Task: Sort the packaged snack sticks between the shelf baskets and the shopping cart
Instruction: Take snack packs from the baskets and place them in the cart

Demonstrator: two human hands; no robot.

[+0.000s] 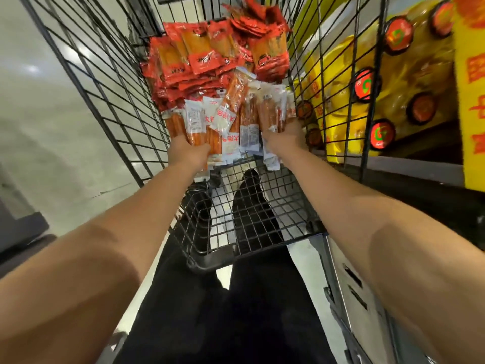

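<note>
Inside a black wire shopping cart (110,82), the left hand (187,151) and right hand (284,136) each grip white-and-orange snack stick packets (225,119), near a farther pile of red packets (210,56).

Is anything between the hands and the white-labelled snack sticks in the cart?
Nothing visible: left hand and right hand already grip bundles of white-labelled orange snack sticks, inside the black wire shopping cart, before the red packets.

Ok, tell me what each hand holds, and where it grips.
Left hand grips white-wrapped snack sticks by their near ends; right hand grips another bunch likewise.
</note>
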